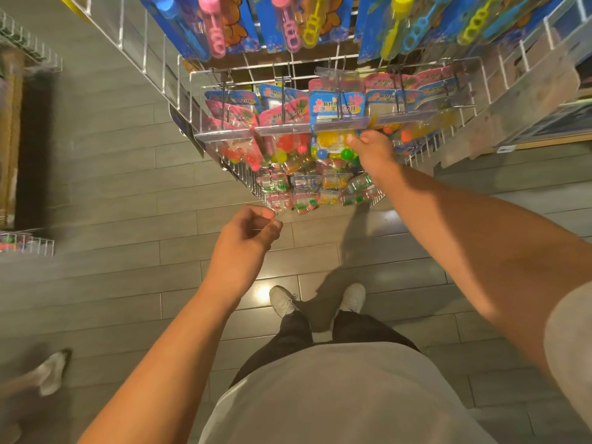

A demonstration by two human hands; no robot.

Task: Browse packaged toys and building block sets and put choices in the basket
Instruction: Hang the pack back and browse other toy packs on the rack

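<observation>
Near: grey shirt hem (336, 395), dark trousers, two pale shoes (283, 301) on grey plank floor (112, 193). Left hand (248, 233) hangs in mid-air below the display, fingers loosely curled, holding nothing, apart from the packs. Further out, right hand (371, 147) reaches to the wire rack (192, 91); thumb and fingers pinch the lower edge of a blue-carded toy pack (333, 129) with coloured balls, which hangs on a peg among similar pink and blue packs. Beyond, bubble wand packs (294, 24) hang on the row above. No basket in sight.
</observation>
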